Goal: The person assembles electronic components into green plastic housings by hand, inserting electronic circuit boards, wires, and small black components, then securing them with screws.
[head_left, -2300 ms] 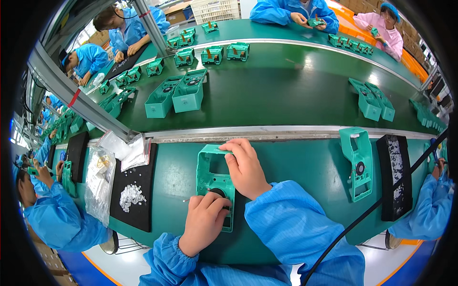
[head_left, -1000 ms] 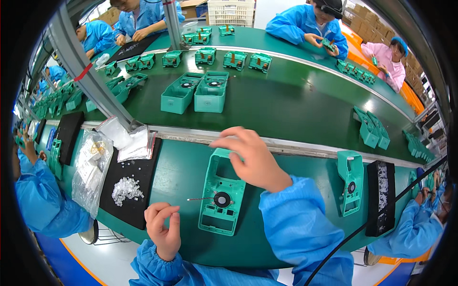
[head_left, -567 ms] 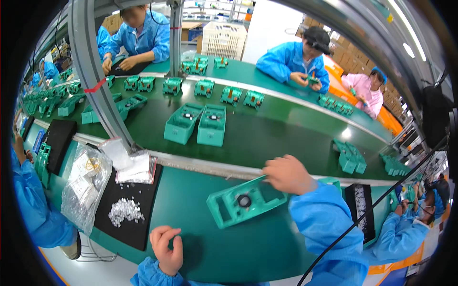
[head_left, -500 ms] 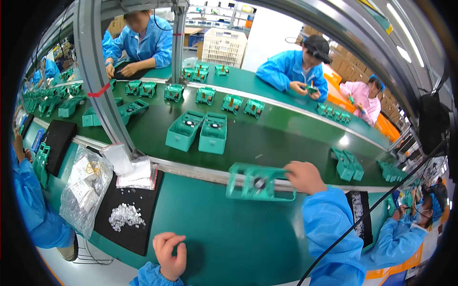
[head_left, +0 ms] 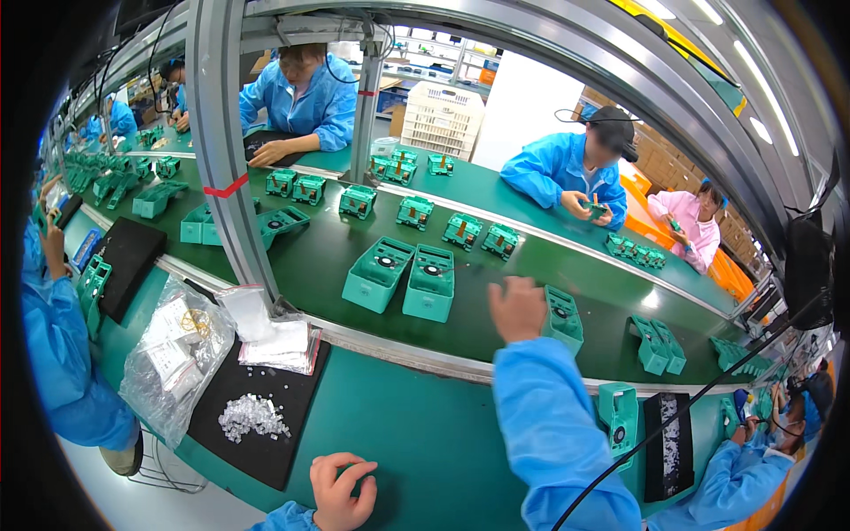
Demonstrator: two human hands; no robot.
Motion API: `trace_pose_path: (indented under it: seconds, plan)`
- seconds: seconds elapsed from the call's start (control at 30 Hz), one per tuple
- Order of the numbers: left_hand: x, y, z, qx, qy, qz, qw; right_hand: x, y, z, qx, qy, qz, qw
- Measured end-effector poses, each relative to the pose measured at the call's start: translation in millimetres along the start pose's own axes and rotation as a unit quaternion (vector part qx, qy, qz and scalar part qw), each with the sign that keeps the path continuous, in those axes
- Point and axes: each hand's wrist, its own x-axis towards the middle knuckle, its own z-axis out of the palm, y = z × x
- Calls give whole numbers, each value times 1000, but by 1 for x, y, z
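Green table (head_left: 416, 416) spreads under the left hand (head_left: 343, 491), which is empty, its fingers loosely curled and the thumb apart. Ahead of it, to the left, small whitish pieces (head_left: 252, 418) lie on a black mat (head_left: 257, 462). Farther, the empty right hand (head_left: 518, 308) is open above the dark green belt (head_left: 469, 341). Just to its right is a green housing (head_left: 564, 320); I cannot tell if they touch.

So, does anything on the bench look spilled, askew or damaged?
Perhaps the small pale pieces: they lie loose in a heap on the black mat near the left hand, a few scattered toward the plastic bags. No damage shows.
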Motion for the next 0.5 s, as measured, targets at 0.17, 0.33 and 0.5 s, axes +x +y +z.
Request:
trace_pose_path:
  seconds: [0.17,0.33,0.5]
  plan:
    - [12,3,-6,-11,16,71,997,30,-33,69,245,-201,116,941]
    - [13,-26,-60,157,108,-52,980,12,26,22,405,-101,-42,908]
    - [16,-54,-87,272,50,-124,953,-70,13,-62,317,-251,-342,848]
